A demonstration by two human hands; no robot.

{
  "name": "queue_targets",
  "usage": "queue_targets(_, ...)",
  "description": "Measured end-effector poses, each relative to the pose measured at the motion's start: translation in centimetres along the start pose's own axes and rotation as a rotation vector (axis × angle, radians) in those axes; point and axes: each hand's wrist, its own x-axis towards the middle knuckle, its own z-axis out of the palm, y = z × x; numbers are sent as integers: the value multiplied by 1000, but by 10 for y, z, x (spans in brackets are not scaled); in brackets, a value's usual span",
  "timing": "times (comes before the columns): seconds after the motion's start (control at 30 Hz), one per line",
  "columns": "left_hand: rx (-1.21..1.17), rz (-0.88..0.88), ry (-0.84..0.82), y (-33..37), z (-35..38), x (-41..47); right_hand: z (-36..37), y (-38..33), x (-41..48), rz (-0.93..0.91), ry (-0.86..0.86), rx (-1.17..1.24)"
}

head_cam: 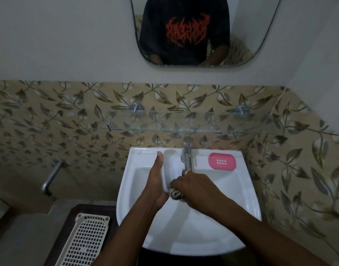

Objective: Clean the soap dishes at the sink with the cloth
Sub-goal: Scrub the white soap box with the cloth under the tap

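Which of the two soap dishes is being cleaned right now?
The white oval soap dish: the left hand holds it, the right hand presses a striped cloth on it. The pink soap dish lies untouched.

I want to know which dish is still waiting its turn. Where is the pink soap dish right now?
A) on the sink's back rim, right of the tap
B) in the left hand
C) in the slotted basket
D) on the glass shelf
A: the pink soap dish lies on the sink rim right of the tap, while the left hand holds the white soap dish and the right hand holds the cloth against it.
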Motion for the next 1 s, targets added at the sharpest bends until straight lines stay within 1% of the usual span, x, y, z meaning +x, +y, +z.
queue_targets(0.1,86,75,44,-10,-1,4,1,-9,-2,218,3,364)
queue_targets(0.17,127,107,33,-17,0,4,3,-15,-1,341,31,551)
queue_targets(0.23,184,155,54,-21,0,3,3,-17,0,519,24,740)
queue_targets(0.3,279,215,62,-25,-1,1,1,-16,2,708,22,942)
queue_targets(0.37,373,281,51,-30,-1,-1,-3,-12,5,842,70,1133)
queue_targets(0.47,442,325,43,-39,-1,-5,-14,-4,13,964,172,1401)
queue_targets(0.53,465,356,33,-41,1,-6,-21,2,18,1027,200,1578)
queue_targets(0.57,483,376,14,-40,2,-5,-22,4,18,1070,211,1707)
queue_targets(0.67,520,432,-26,-34,6,-3,-19,5,17,1201,213,2217)
queue_targets(0.73,491,415,-14,-33,5,-2,-15,5,15,1228,278,2366)
queue_targets(0.77,444,375,17,-32,3,-1,-12,8,13,1228,331,2369)
queue_targets(0.8,374,325,46,-32,0,0,-11,11,11,1229,376,2308)
queue_targets(0.83,307,286,77,-31,-4,3,-11,14,7,1240,405,2148)
queue_targets(0.87,261,261,107,-30,-7,5,-12,15,3,1232,396,1901)
queue_targets(0.93,254,255,158,-28,-11,9,-14,12,-5,1101,278,1352)
queue_targets(0.97,265,243,158,-28,-8,9,-13,9,-7,1000,214,1161)
queue_targets(1.0,285,222,164,-28,-5,11,-12,4,-6,921,166,1060)
